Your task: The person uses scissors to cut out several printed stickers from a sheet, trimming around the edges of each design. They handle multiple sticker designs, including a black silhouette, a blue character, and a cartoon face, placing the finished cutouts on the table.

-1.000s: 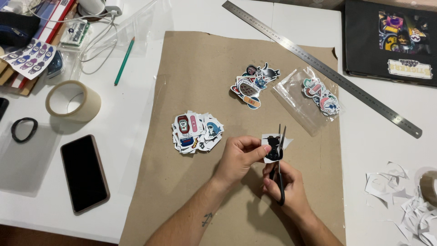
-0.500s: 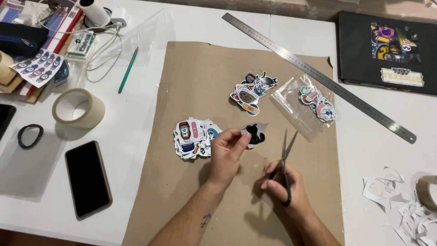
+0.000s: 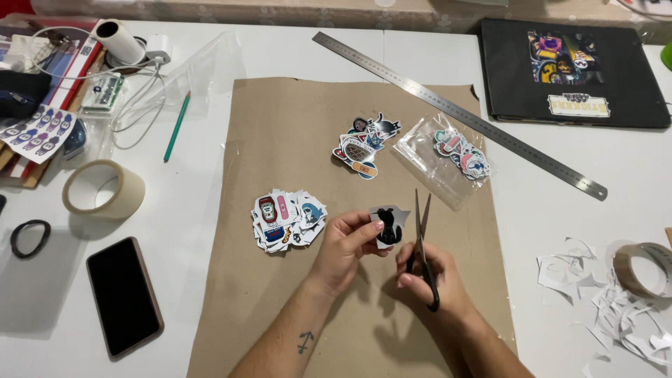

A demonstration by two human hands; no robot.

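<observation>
1. The sticker (image 3: 388, 225) sits pinched in the grip of our left hand (image 3: 348, 246), thumb and fingertips closed on its left edge, held just above the brown paper sheet (image 3: 294, 126) near the middle of the desk (image 3: 609, 175).
2. It lies just to the left of the scissors (image 3: 422, 245), which our right hand (image 3: 428, 280) holds with its grip closed through the black handle loops. The blades stand slightly parted, tips pointing away from us, and their long axis runs almost straight up the frame.
3. The sticker's right edge is just beside the blades; we cannot tell whether it touches them. Both hands are near each other, the left already on the sticker and the right just below and to its right.
4. The sticker is small: a dark, black figure printed on a white backing with an uneven white margin around it, held roughly flat and facing us.
5. About it: a pile of cut stickers (image 3: 287, 218) lies to the left on the paper, another cluster of stickers (image 3: 365, 143) farther up, and a clear bag of stickers (image 3: 448, 157) to the right of that.
6. White paper offcuts (image 3: 567, 269) and a tape roll (image 3: 640, 269) lie well apart at the right; a long metal ruler (image 3: 455, 112) runs diagonally above.
</observation>
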